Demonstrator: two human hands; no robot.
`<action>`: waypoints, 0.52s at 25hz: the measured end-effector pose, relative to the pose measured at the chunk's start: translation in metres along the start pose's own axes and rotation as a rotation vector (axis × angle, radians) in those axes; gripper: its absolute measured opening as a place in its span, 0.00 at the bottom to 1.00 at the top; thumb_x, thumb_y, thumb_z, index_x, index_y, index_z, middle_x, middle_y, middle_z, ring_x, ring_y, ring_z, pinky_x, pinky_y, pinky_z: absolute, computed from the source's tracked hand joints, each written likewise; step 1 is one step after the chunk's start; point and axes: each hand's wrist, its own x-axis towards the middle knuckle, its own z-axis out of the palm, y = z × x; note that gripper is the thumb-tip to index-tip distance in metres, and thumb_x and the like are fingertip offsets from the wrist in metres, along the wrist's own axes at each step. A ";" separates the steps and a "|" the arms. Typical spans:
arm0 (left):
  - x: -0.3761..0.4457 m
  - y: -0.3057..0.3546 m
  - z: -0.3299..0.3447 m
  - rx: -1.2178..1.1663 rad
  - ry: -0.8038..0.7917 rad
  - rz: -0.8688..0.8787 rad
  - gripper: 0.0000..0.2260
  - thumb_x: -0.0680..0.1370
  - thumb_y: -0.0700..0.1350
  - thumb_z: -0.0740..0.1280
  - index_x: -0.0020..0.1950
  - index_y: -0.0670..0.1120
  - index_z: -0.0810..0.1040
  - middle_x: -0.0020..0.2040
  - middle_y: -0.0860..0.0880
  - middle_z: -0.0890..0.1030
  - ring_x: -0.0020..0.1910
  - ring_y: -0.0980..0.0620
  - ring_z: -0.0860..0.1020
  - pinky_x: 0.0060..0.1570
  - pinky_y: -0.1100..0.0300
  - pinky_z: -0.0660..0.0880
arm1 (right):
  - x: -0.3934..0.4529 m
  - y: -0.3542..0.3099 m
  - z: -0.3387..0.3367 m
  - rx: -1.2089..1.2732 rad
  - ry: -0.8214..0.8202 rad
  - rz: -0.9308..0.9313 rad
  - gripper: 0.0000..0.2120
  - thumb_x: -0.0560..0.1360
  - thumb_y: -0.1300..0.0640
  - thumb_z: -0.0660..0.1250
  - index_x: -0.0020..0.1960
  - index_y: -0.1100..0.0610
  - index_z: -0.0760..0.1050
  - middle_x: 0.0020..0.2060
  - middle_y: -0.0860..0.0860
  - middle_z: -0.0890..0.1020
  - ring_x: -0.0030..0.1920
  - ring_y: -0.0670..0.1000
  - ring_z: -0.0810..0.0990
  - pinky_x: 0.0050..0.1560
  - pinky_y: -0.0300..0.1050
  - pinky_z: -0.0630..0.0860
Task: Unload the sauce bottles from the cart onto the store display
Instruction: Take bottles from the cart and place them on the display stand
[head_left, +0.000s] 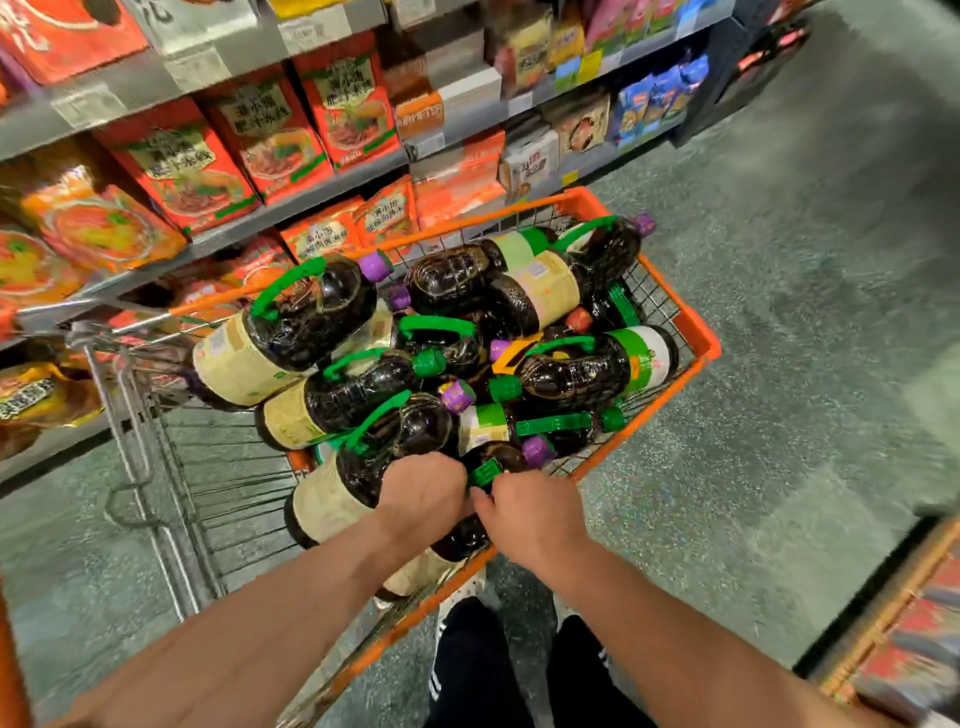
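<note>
An orange-rimmed wire cart (701, 332) holds several large dark sauce bottles (571, 374) lying on their sides, with green handles, cream or white labels and purple or green caps. At the cart's near end my left hand (423, 499) curls over the top of the nearest bottle (332, 501). Beside it my right hand (530, 514) grips the green handle (485, 473) of a neighbouring bottle. The two hands almost touch. The lower parts of both bottles are hidden behind my hands.
Grey store shelves (291, 202) on the left carry red and orange food packs. Grey speckled floor (779, 312) spreads to the right of the cart. Another display edge (893, 623) shows at the bottom right. My legs and shoes stand just behind the cart.
</note>
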 end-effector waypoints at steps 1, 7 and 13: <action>0.000 -0.001 -0.003 -0.013 -0.015 0.008 0.13 0.78 0.54 0.61 0.47 0.45 0.79 0.47 0.47 0.81 0.48 0.44 0.81 0.37 0.55 0.72 | 0.000 -0.004 0.001 0.087 -0.007 0.066 0.23 0.80 0.41 0.53 0.40 0.56 0.76 0.35 0.53 0.79 0.37 0.56 0.79 0.32 0.42 0.66; -0.017 -0.005 -0.007 -0.062 -0.044 0.032 0.14 0.76 0.56 0.64 0.40 0.46 0.72 0.41 0.47 0.79 0.42 0.43 0.80 0.33 0.57 0.67 | 0.003 -0.022 0.010 0.627 0.009 0.397 0.23 0.77 0.41 0.60 0.34 0.58 0.75 0.32 0.53 0.82 0.34 0.54 0.81 0.36 0.50 0.80; -0.035 -0.009 -0.013 -0.038 0.025 0.117 0.14 0.76 0.56 0.61 0.38 0.48 0.71 0.35 0.51 0.72 0.34 0.47 0.72 0.32 0.57 0.67 | -0.019 -0.039 0.006 0.495 0.095 0.382 0.27 0.77 0.37 0.58 0.29 0.55 0.70 0.26 0.49 0.76 0.29 0.52 0.77 0.25 0.44 0.71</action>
